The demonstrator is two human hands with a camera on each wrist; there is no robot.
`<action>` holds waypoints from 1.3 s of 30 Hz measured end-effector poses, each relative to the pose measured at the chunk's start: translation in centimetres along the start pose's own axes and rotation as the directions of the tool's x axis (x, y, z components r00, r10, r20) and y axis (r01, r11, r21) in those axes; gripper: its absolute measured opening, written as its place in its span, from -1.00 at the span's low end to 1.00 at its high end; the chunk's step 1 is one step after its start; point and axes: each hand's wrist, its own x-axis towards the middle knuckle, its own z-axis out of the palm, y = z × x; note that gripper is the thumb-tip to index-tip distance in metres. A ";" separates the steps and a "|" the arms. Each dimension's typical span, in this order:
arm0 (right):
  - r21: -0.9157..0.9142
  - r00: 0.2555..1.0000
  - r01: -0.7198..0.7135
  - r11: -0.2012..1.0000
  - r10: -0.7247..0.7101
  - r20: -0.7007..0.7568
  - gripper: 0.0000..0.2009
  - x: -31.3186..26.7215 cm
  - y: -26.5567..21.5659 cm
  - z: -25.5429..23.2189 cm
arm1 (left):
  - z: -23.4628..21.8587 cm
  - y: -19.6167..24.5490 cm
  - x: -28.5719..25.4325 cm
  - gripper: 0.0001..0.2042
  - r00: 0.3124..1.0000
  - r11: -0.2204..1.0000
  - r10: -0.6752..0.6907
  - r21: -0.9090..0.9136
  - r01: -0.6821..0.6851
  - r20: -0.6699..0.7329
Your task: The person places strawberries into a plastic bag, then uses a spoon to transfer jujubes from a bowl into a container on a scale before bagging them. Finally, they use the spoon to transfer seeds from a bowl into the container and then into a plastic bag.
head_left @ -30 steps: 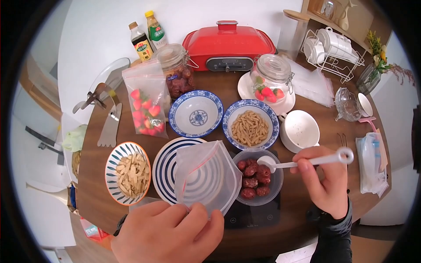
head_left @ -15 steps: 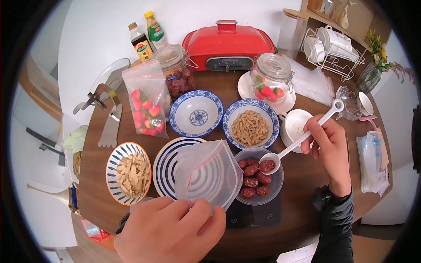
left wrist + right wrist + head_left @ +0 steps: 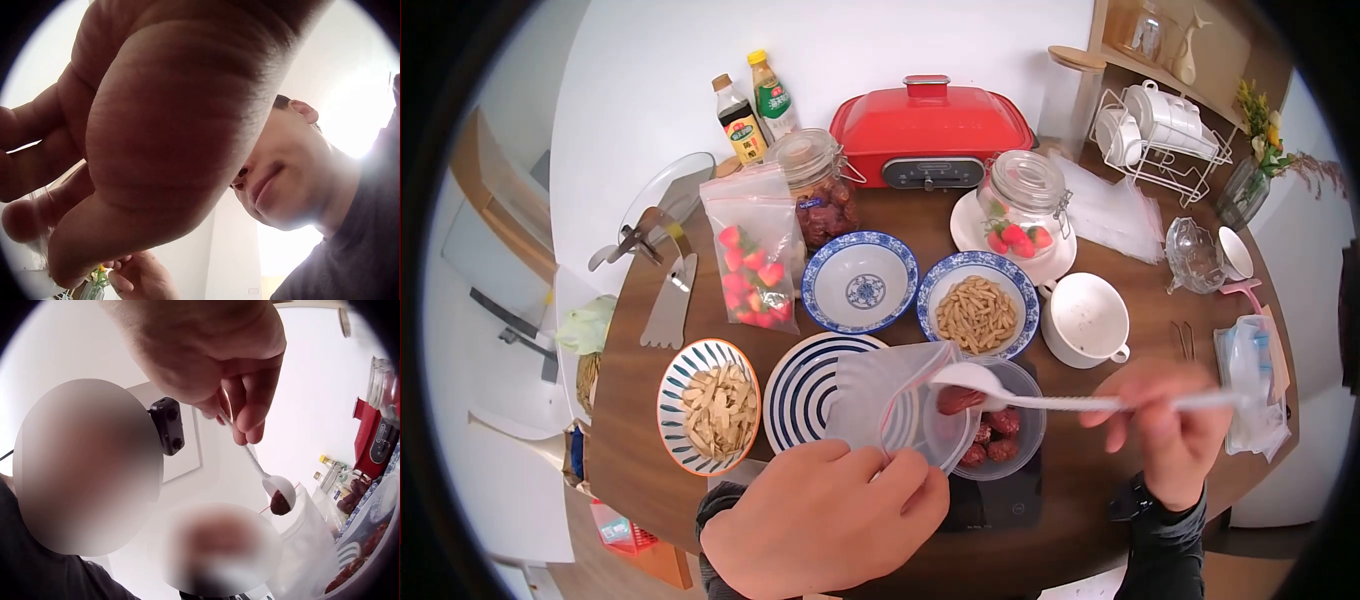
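My left hand (image 3: pixel 825 515) pinches the edge of a clear zip bag (image 3: pixel 875 385), whose mouth gapes to the right over the striped plate (image 3: pixel 795 375). Between thumb and fingers my right hand (image 3: pixel 1170 435) holds a white measuring spoon (image 3: pixel 1060 403). The spoon's bowl is tipped at the bag's mouth, with a red date (image 3: pixel 958 400) at it. Below stands a clear tub (image 3: pixel 1032 440) with several dates, partly covered by the bag and spoon. In the right wrist view the date (image 3: pixel 279 503) sits in the spoon's bowl (image 3: pixel 287 485) beside the bag (image 3: pixel 303 544).
Behind are an empty blue-rimmed bowl (image 3: pixel 860 285), a bowl of brown pieces (image 3: pixel 977 312) and a white cup (image 3: pixel 1086 318). A bowl of pale slices (image 3: pixel 720 410) stands left, beyond it a bag of strawberries (image 3: pixel 752 265). Jars and a red cooker (image 3: pixel 930 130) stand farther back.
My right hand has scooped a date from the tub and carried the spoon left to the bag's mouth. My left hand and the bag have shifted slightly right; the head view has tilted up.
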 end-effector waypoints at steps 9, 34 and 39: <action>-0.207 0.975 0.208 0.956 -0.219 -0.035 -0.75 0.0 -1.0 0.4 | -0.1 -0.3 -0.1 -0.72 0.999 0.996 -0.012 -0.086 0.008 -0.041; -0.563 0.924 0.377 0.736 -0.260 0.279 -0.84 0.8 -0.9 0.2 | -1.4 -1.8 -1.3 -0.58 0.998 0.994 0.056 -0.090 -0.056 -0.006; -0.573 0.918 0.386 0.723 -0.235 0.320 -0.84 0.9 -1.2 0.6 | -2.0 -1.5 -1.4 -0.60 0.998 0.997 0.058 -0.051 -0.057 0.027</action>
